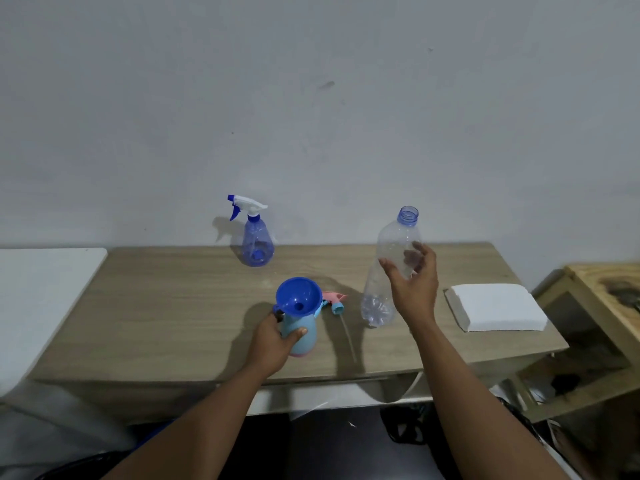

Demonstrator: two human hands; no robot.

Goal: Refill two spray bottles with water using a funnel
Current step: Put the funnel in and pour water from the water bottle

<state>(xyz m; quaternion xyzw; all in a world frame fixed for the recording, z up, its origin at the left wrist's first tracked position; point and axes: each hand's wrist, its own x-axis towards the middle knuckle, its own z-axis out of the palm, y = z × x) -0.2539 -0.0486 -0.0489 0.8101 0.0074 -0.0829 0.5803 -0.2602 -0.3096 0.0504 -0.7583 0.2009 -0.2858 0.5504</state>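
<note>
At frame centre, a pale-blue spray bottle [309, 341], funnel [294, 294] seated in its neck, is gripped by the left hand [273, 341]; right of centre, a clear bottle [394, 240] is flanked by the right hand [415, 289], fingers spread; contact cannot be told.

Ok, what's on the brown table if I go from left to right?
Spray bottle → funnel → pink sprayer → clear bottle → white pad.
</note>
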